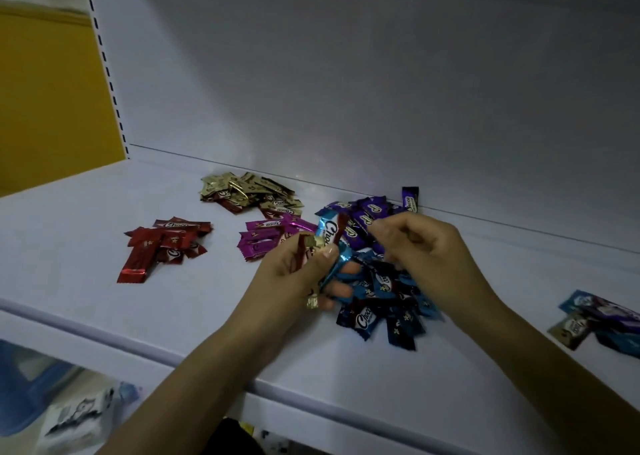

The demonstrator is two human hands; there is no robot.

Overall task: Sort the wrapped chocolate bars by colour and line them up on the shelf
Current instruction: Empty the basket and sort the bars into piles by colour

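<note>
Smooth white shelf (86,247) — crinkly foil-wrapped bars (377,302)

- You face a white shelf (86,240), its white back panel (346,74) rising behind.
- At your left, a slotted upright (103,53) borders a yellow wall (45,91).
- Light is dim; a blurred blue object (24,382) lies below.

Two bare forearms, left hand (294,274), right hand (426,250)
</note>
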